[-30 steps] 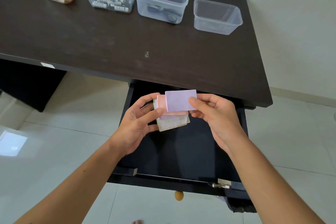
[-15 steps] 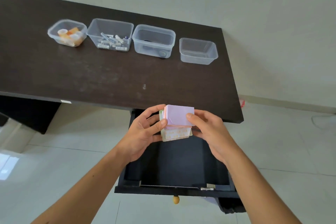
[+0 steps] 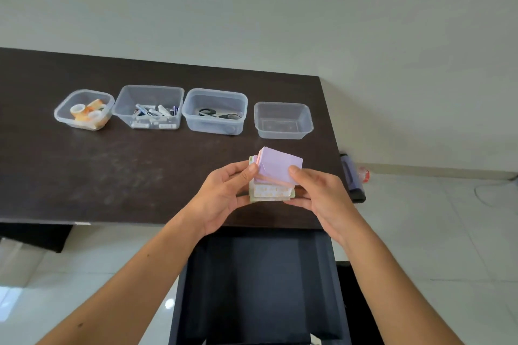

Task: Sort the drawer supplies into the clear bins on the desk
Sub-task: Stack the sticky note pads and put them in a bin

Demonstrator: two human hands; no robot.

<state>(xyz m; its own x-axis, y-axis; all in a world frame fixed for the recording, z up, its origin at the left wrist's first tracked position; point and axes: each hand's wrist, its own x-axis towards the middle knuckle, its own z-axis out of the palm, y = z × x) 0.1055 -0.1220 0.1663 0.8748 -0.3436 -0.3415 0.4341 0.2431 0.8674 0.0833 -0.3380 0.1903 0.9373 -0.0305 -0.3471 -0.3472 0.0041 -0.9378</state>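
Head camera, sweeping from the left: on the dark brown wooden desk (image 3: pixel 98 176) stands a row of four clear plastic bins. The rounded clear bin of orange and white tape rolls (image 3: pixel 84 110) comes first, then the square clear bin of pens and markers (image 3: pixel 148 107), the clear bin holding black scissors (image 3: pixel 215 111), and last the empty clear rectangular bin (image 3: pixel 283 120).

In front of that row, the left hand (image 3: pixel 221 199) grips the left side of a stack of pastel sticky-note pads (image 3: pixel 273 178), thumb curled against the edge of the lilac top pad. The right hand (image 3: pixel 319 196) holds the right side, thumb pressed on the top sheet and fingers under the base. The stack is held above the desk's front edge, near the empty bin but apart from it. Below lies the open dark drawer (image 3: pixel 258 283); no supplies show in the part that is visible.

The pads look light, and each is probably fairly stiff as a block, yet they sit slightly fanned, so the upper ones could slide off. Clamping top and bottom together, as both hands do here, seems safest. The empty bin is probably where they belong.
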